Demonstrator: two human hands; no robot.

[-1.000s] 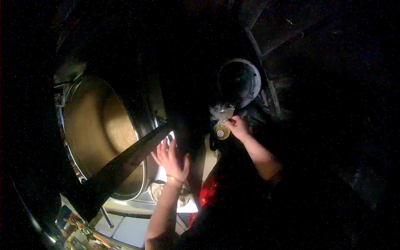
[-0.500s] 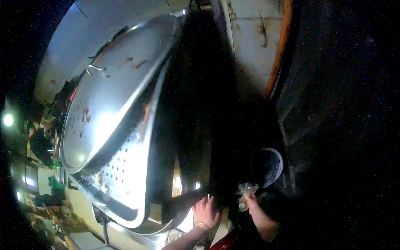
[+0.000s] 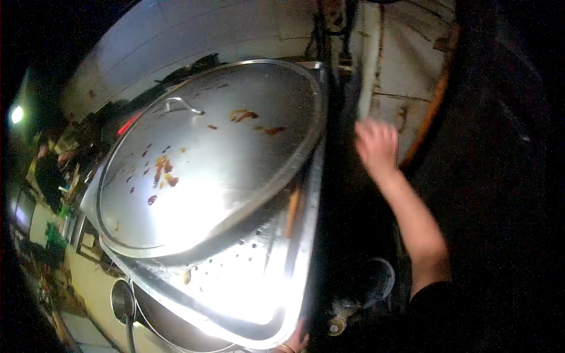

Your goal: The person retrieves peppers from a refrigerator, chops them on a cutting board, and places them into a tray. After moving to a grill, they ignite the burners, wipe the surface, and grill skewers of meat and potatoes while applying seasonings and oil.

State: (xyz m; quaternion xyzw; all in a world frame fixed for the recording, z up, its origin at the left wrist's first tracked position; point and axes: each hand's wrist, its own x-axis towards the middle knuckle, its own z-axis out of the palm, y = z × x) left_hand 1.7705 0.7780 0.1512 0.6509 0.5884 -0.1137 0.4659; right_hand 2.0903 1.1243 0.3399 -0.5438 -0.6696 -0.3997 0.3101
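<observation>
My right hand is raised at the upper right, arm outstretched, before a stained pale wall. Its fingers are blurred, and no held thing shows. Low in the view, my left hand is beside the front corner of a perforated metal tray. Only part of it shows, with fingers apart and nothing seen in them. A large round metal lid with brown stains and a handle lies tilted across the tray. Below my right forearm is a small fitting with a round pale end, untouched.
A ladle rests by a big pot under the tray. A round-rimmed vessel sits in the dark at lower right. An orange-brown pipe or edge borders the wall. Green items and a person are at far left.
My right hand has left the small fitting and moved up and forward toward the wall. My left hand sits lower in view. The camera has turned, showing more of the lid.
</observation>
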